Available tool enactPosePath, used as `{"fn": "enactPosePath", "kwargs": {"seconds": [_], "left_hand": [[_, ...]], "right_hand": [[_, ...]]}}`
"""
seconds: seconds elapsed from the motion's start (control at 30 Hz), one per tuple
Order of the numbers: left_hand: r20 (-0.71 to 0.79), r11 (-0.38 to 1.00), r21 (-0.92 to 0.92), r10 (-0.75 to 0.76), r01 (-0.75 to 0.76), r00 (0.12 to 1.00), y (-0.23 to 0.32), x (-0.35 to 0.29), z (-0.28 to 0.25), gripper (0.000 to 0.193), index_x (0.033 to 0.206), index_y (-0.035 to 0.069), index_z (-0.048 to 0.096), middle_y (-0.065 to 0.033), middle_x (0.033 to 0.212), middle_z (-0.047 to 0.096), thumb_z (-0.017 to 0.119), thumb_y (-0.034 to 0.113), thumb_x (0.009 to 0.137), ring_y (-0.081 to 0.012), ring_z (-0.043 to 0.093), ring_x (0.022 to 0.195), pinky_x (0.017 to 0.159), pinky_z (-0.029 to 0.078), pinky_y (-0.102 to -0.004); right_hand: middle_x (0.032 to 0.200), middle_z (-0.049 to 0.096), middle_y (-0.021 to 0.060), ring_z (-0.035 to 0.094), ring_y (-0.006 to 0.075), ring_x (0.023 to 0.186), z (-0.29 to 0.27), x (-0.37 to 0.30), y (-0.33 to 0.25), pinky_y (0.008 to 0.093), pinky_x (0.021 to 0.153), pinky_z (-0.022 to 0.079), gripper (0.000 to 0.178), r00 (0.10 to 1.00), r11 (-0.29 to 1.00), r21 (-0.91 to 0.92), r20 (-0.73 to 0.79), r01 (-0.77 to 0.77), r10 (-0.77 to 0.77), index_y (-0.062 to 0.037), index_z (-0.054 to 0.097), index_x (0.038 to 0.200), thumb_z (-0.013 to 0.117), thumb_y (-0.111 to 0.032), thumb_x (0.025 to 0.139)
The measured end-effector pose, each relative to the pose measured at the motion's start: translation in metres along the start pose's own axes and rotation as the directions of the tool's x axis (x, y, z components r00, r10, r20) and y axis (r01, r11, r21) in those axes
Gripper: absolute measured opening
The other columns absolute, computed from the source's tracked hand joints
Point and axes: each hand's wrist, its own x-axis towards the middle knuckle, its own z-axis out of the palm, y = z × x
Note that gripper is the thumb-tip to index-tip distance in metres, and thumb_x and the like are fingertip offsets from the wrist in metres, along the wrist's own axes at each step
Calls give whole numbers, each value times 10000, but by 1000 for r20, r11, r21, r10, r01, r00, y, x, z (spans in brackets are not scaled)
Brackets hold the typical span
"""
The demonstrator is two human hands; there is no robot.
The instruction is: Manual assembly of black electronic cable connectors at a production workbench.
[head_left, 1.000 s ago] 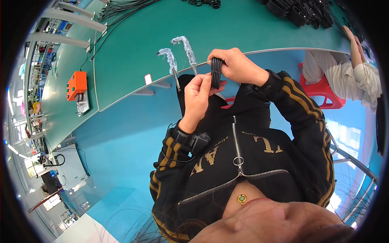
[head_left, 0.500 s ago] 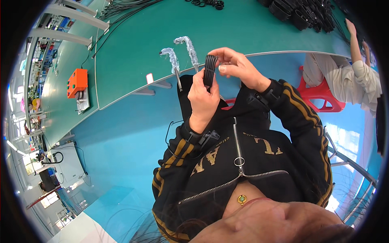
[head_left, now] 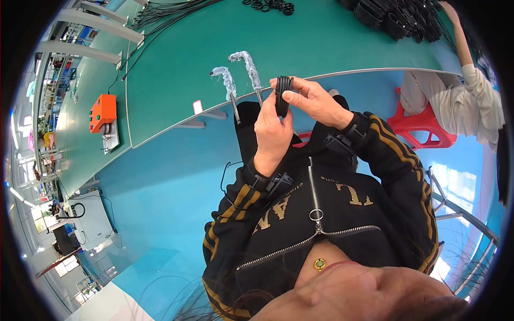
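A coil of black cable [head_left: 283, 97], wound into a narrow bundle, is held upright between my two hands near the table's front edge. Fingers and thumb of my left hand [head_left: 272, 131] close round its lower part. My right hand [head_left: 321, 104] pinches the upper part from the right, its thumb across the near side. Just left of the coil, two metal bars stick out past the table edge, a nearer bent bar [head_left: 228, 85] and a farther one [head_left: 249, 67], their hooked ends wrapped in pale, frayed plastic.
On the green table [head_left: 176, 59] lie loose black cables [head_left: 160, 18] at far left, small black coils [head_left: 267, 5] at the back and a pile of black bundles [head_left: 393, 18] at far right. An orange box [head_left: 103, 113] with buttons stands left. A co-worker's arm [head_left: 460, 40] reaches in beside a red stool [head_left: 423, 131].
My right hand has come in from the right and closed on the coil's upper part. The coil has shifted slightly right and turned. The co-worker's arm has stretched farther over the table.
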Motion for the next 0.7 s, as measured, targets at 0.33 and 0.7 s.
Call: {"fn": "enactPosePath", "kwargs": {"seconds": [0.33, 0.7], "left_hand": [[-4, 998, 24, 54, -54, 999, 0, 0, 5, 409, 1162, -53, 487, -182, 901, 599, 650, 0, 790, -359, 631, 758, 609, 523, -373], [33, 988, 125, 88, -91, 996, -6, -3, 9, 452, 1183, -96, 458, -232, 1004, 609, 654, 7, 788, -370, 645, 815, 652, 549, -366]], "right_hand": [[1181, 576, 64, 505, 139, 1107, -11, 2, 6, 299, 973, 396, 432, 992, 967, -224, 6, -124, 129, 11, 508, 1281, 488, -300, 982], [921, 608, 110, 545, 193, 865, -4, 3, 9, 322, 762, 437, 403, 987, 813, -571, -21, 118, -158, -12, 592, 1051, 443, -380, 979]]}}
